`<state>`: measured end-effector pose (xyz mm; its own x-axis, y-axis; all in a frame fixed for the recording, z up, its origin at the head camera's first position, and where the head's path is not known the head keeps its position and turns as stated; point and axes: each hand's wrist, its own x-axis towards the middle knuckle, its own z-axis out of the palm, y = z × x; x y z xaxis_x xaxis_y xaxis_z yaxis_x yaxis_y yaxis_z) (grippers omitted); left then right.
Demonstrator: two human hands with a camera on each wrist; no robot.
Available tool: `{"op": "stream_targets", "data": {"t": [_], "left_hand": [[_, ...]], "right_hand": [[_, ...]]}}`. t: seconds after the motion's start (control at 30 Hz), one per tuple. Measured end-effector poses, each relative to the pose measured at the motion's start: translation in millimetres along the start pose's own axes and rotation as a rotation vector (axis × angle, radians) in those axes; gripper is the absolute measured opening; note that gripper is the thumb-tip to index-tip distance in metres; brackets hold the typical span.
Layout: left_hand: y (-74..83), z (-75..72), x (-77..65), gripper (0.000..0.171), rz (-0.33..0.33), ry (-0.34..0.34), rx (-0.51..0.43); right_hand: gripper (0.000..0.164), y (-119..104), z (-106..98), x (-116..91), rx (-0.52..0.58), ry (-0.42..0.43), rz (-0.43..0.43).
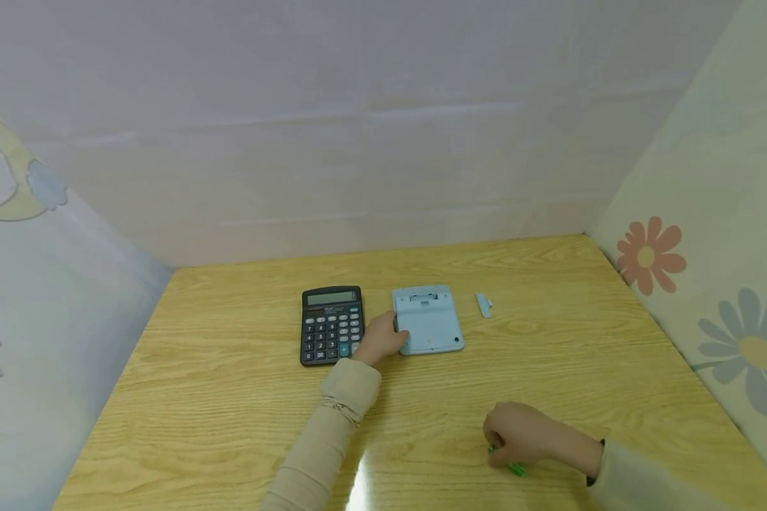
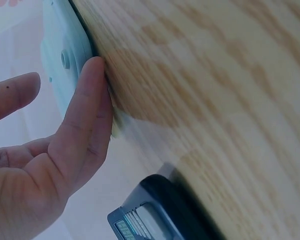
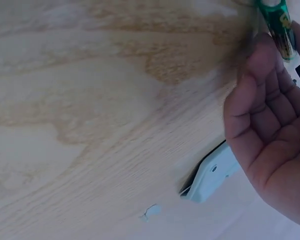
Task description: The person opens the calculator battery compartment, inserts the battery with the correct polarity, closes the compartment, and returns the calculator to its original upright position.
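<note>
A light blue calculator (image 1: 430, 323) lies face down on the table, its battery slot at the far end uncovered. My left hand (image 1: 384, 338) is at its left side. In the left wrist view, the fingertips (image 2: 94, 67) touch the calculator's edge and the thumb stands apart from them. Lower right, my right hand (image 1: 523, 431) pinches a green battery (image 1: 516, 469) low over the table. The right wrist view shows this battery (image 3: 279, 25) between thumb and fingers, partly cut off by the frame. A small light blue battery cover (image 1: 483, 305) lies right of the calculator.
A black calculator (image 1: 332, 326) lies face up, left of the light blue one and close to my left wrist. The wooden table (image 1: 230, 419) meets a pale wall (image 1: 371, 177) at the back. Fabric-like walls with printed flowers (image 1: 652, 255) and a moon flank it.
</note>
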<state>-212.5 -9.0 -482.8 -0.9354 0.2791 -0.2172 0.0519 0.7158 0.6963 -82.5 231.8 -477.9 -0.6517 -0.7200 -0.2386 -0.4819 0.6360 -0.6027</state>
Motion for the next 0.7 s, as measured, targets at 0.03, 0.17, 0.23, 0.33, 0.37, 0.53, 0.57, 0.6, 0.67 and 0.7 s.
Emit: {"op": "stream_targets", "data": {"t": [0.03, 0.17, 0.23, 0.33, 0.37, 0.53, 0.57, 0.6, 0.67, 0.7], "left_hand": [[-0.2, 0.3, 0.0, 0.036, 0.001, 0.001, 0.001], [-0.9, 0.6, -0.1, 0.035, 0.003, -0.002, -0.005], [-1.5, 0.7, 0.3, 0.034, 0.0, -0.005, -0.005], [-2.0, 0.4, 0.5, 0.034, -0.004, -0.007, -0.001], [-2.1, 0.3, 0.6, 0.034, -0.005, -0.008, -0.001], [-0.6, -0.7, 0.2, 0.037, -0.008, -0.008, -0.005], [-0.3, -0.8, 0.0, 0.038, -0.008, -0.009, -0.006], [0.1, -0.9, -0.4, 0.038, -0.009, -0.009, -0.004], [0.5, -0.6, -1.0, 0.038, -0.006, -0.008, -0.003], [0.5, -0.3, -1.4, 0.037, -0.004, -0.008, -0.005]], "right_hand": [[0.032, 0, -1, 0, 0.015, 0.006, -0.008], [0.026, 1, -9, 3, 0.063, 0.052, -0.051], [0.023, 2, -14, 6, 0.055, 0.094, -0.076], [0.017, 1, -24, 11, 0.037, 0.155, -0.09], [0.015, 1, -27, 13, 0.023, 0.181, -0.1], [0.009, 1, -41, 20, 0.006, 0.282, -0.12], [0.009, 1, -44, 21, 0.006, 0.297, -0.12], [0.009, 2, -45, 22, 0.01, 0.31, -0.115], [0.009, 3, -48, 25, 0.009, 0.339, -0.108], [0.009, 4, -50, 25, 0.012, 0.351, -0.104]]}}
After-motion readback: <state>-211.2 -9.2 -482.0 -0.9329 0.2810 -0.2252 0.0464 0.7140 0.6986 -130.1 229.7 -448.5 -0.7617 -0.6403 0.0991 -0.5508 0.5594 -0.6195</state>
